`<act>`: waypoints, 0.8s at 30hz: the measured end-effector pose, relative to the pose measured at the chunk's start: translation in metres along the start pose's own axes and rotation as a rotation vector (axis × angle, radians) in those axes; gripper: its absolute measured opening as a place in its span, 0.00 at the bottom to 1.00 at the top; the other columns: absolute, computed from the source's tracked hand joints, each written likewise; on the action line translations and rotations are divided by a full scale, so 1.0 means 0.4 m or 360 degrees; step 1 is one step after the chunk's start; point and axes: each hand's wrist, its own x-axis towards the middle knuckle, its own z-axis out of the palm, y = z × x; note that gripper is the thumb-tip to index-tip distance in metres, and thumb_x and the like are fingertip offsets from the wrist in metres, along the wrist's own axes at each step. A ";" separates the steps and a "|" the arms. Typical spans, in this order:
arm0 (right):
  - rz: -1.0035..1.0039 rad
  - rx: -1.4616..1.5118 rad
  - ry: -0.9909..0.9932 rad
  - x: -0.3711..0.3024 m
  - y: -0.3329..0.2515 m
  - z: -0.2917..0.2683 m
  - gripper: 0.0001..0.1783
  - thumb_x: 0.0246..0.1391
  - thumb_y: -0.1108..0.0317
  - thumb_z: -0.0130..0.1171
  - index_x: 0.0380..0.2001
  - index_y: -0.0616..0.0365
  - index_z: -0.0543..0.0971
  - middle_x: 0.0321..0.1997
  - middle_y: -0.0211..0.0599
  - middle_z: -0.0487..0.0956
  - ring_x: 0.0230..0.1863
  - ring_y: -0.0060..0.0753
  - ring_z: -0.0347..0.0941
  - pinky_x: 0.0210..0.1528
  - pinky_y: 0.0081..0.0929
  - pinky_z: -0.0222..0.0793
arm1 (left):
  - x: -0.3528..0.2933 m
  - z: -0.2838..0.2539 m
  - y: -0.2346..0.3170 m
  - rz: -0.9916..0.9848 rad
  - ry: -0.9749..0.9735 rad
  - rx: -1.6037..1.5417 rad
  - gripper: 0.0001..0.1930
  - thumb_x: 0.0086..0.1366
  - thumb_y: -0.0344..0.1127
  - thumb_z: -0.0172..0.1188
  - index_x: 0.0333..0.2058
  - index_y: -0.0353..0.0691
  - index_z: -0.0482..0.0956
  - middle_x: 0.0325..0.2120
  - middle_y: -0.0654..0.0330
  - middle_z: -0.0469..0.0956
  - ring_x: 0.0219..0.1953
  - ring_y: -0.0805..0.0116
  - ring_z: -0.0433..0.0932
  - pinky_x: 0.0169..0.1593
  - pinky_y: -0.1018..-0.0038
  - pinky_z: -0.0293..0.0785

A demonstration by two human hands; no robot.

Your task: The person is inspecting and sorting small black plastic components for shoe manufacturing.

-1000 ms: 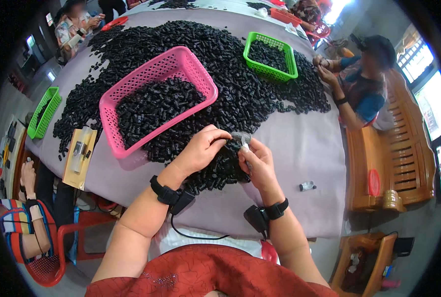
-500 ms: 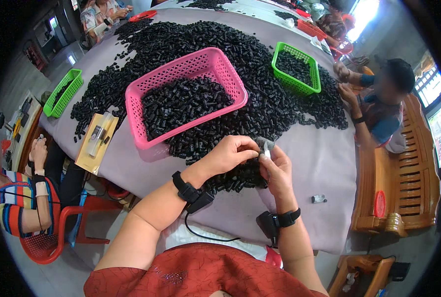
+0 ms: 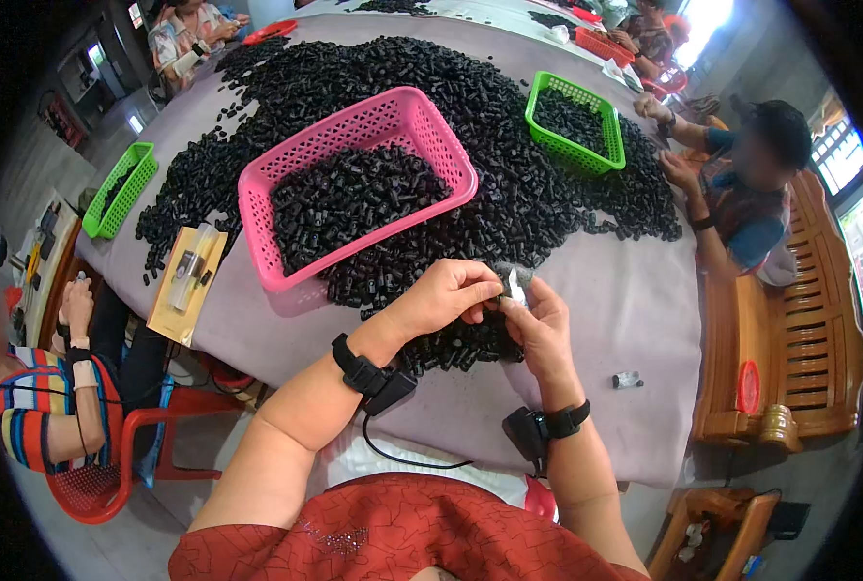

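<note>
Over the near edge of a heap of small black cylindrical parts [image 3: 494, 126], my two hands meet. My right hand [image 3: 545, 334] is closed around a small grey and white piece [image 3: 516, 281], which looks soft, like a scrap of cloth or a wrapper. My left hand [image 3: 455, 293] is closed in a pinch against the left side of that piece. Whatever sits between its fingertips is too small and covered to make out. Beyond my hands stands a pink perforated basket [image 3: 354, 250], partly filled with the same black parts.
Green baskets [image 3: 596, 162] [image 3: 126, 194] stand at right and far left. A yellow board [image 3: 175, 315] with a clear tube lies left. A small clear and dark cylinder [image 3: 627, 380] rests on the cloth [image 3: 635, 320] at right. Other people sit around the table.
The whole view has shifted slightly. Both hands stay together at the grey and white piece, with only small finger movements. At left, the seated person's hands have shifted a little.
</note>
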 end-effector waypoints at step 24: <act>-0.0059 0.0038 -0.0041 -0.008 -0.006 0.017 0.20 0.57 0.73 0.57 0.54 0.62 0.72 0.32 0.23 0.73 0.21 0.08 0.60 0.20 0.10 0.53 | 0.011 -0.002 -0.029 -0.0069 0.0043 -0.0548 0.09 0.66 0.31 0.57 0.44 0.37 0.77 0.32 0.65 0.79 0.30 0.79 0.78 0.37 0.80 0.79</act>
